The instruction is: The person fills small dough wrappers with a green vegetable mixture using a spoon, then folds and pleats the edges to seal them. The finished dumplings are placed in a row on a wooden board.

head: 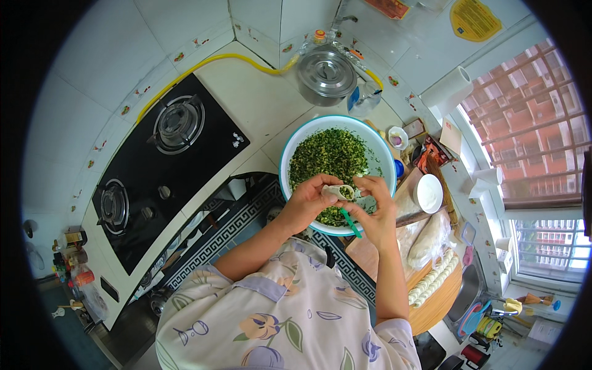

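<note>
Over the near part of a large white basin (286,138) with a blue-green rim, my left hand (307,201) holds a folded dough wrapper (338,191) with green filling showing at its open end. My right hand (375,206) is close at the wrapper's right side, thumb and fingers apart; whether its fingertips touch the dough is hard to tell. A green utensil handle (350,223) lies across the basin's near rim, below the hands. Chopped green and yellow filling (330,155) fills much of the basin.
Rows of shaped dumplings (434,280) lie on a round wooden board (432,310) at right. Near them are dough under plastic (423,243), a rolling pin (416,217) and a white bowl of flour (428,193). A lidded steel pot (327,76) stands behind the basin; a gas hob (171,171) is left.
</note>
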